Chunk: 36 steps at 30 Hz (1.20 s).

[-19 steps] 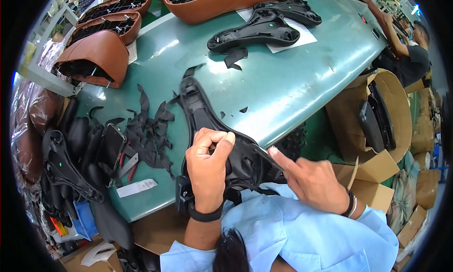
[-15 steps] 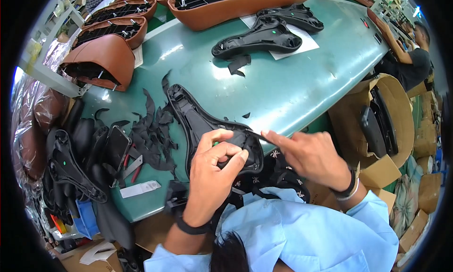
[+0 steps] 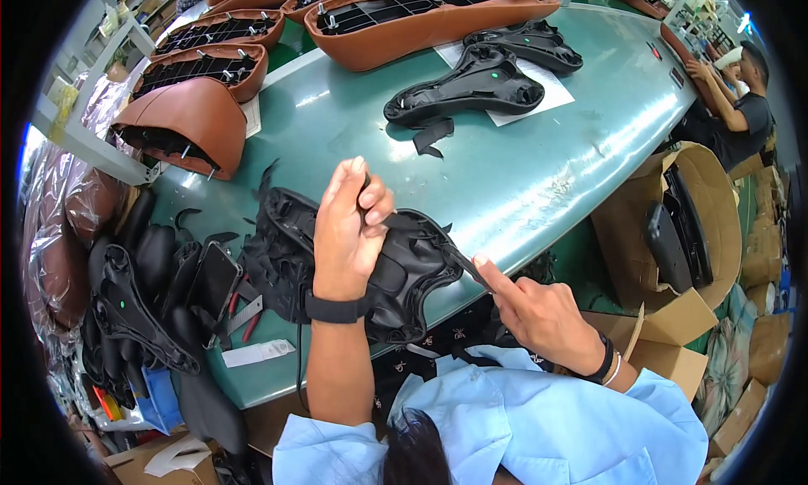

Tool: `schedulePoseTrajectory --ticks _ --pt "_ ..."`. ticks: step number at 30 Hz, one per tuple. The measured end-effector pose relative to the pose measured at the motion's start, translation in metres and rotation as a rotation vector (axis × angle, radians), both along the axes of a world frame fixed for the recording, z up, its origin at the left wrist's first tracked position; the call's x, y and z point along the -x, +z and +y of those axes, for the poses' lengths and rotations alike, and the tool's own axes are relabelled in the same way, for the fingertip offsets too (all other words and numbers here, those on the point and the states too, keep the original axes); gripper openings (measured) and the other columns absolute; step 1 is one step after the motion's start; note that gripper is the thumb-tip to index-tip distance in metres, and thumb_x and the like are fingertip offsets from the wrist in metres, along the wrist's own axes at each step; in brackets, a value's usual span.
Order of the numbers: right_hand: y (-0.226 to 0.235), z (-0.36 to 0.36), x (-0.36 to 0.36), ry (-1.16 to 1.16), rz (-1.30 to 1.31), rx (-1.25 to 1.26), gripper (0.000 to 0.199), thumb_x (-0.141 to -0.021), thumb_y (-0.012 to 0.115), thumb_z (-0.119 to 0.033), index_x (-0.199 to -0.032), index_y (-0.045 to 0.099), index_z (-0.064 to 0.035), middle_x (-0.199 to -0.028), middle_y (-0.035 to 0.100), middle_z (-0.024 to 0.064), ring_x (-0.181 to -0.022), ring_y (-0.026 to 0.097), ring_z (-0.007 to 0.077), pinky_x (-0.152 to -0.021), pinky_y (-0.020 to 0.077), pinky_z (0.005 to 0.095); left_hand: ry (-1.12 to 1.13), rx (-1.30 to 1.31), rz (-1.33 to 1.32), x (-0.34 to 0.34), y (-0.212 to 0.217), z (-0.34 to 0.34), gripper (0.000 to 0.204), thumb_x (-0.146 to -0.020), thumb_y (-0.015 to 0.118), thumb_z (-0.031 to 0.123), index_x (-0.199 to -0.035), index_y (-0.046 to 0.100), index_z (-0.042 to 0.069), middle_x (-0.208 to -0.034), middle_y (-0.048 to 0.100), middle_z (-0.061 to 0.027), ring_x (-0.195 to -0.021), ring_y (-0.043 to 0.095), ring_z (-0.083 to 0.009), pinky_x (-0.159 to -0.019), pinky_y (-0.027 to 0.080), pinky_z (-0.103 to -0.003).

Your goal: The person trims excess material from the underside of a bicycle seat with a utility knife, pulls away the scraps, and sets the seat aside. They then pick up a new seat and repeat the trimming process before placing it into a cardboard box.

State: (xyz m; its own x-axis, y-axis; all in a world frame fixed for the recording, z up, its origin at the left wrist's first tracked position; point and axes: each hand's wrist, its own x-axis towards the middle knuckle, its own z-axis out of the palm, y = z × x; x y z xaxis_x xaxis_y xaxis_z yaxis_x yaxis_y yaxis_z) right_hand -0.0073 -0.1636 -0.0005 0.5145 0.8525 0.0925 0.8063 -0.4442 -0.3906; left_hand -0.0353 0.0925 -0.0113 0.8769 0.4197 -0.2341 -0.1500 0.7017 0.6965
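Note:
A black bicycle saddle (image 3: pixel 399 270) lies underside up at the table's near edge, its narrow nose to the left. My left hand (image 3: pixel 352 224) is raised over it with curled fingers closed on a thin black piece (image 3: pixel 365 197), mostly hidden. Low at the right, my right hand (image 3: pixel 543 317) grips a slim dark tool (image 3: pixel 471 270), index finger stretched along it. The tool's tip meets the saddle's right rim. Torn black scraps (image 3: pixel 278 262) are heaped by the saddle's nose, partly beneath it.
Two more black saddles (image 3: pixel 463 89) rest on white paper farther back. Brown padded seats (image 3: pixel 421 34) line the far side. Pliers (image 3: pixel 244 317), a white label (image 3: pixel 258 353) and piled black saddles (image 3: pixel 139 308) are at left. An open carton (image 3: pixel 614 224) and a co-worker (image 3: pixel 741 110) are at right.
The saddle has turned counterclockwise, its nose swinging left and down. My left hand has lifted off its inside and moved up. My right hand has shifted slightly down, still holding the tool at the rim.

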Motion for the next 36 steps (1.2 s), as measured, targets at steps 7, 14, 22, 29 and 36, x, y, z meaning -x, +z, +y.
schedulePoseTrajectory --ticks 7,14,22,29,36 --pt "0.016 0.007 -0.024 0.01 -0.061 0.113 0.063 -0.082 0.063 -0.009 -0.142 0.047 -0.023 -0.058 0.051 0.0062 -0.048 0.053 0.0268 -0.045 0.0405 0.039 0.058 -1.738 0.402 0.015 0.002 -0.035 0.022 -0.083 0.067 0.022 -0.077 0.063 0.001 -0.071 0.055 -0.0116 -0.067 0.053 -0.0292 -0.063 0.044 -0.037" --pt "0.011 0.007 -0.051 0.085 0.16 -0.065 0.057 -0.08 0.064 -0.004 -0.134 0.056 -0.019 -0.075 0.066 0.009 -0.056 0.061 0.028 -0.054 0.049 0.0366 -0.083 -1.592 0.307 0.022 -0.015 -0.022 0.017 -0.074 0.065 0.016 -0.068 0.062 0.001 -0.072 0.049 -0.0091 -0.079 0.045 -0.0257 -0.073 0.038 -0.038" --pt "0.004 0.026 -0.052 0.19 0.038 -0.026 0.06 -0.084 0.061 -0.01 -0.141 0.047 -0.023 -0.06 0.057 0.008 -0.051 0.057 0.0275 -0.048 0.045 0.039 -0.096 -1.408 0.248 0.02 -0.017 -0.017 0.02 -0.076 0.058 0.014 -0.061 0.052 0.002 -0.063 0.041 -0.0037 -0.065 0.038 -0.0184 -0.062 0.031 -0.03" --pt "-0.011 0.005 0.005 -0.04 0.196 -0.169 0.06 -0.088 0.057 -0.008 -0.145 0.038 -0.0093 -0.063 0.059 0.0131 -0.052 0.058 0.0315 -0.048 0.0449 0.0421 0.132 -0.086 0.007 0.018 -0.007 -0.005 0.028 -0.077 0.055 0.01 -0.055 0.037 0.009 -0.062 0.035 -0.0011 -0.063 0.032 -0.0141 -0.066 0.03 -0.027" --pt "-0.011 -0.001 0.018 -0.08 0.142 -0.126 0.06 -0.089 0.056 -0.009 -0.146 0.037 -0.0096 -0.066 0.06 0.0144 -0.053 0.058 0.0318 -0.049 0.0457 0.0422 0.286 0.102 -0.261 0.02 -0.022 -0.006 0.029 -0.076 0.058 0.017 -0.054 0.04 0.012 -0.061 0.038 -0.0002 -0.071 0.037 -0.0159 -0.077 0.03 -0.031"
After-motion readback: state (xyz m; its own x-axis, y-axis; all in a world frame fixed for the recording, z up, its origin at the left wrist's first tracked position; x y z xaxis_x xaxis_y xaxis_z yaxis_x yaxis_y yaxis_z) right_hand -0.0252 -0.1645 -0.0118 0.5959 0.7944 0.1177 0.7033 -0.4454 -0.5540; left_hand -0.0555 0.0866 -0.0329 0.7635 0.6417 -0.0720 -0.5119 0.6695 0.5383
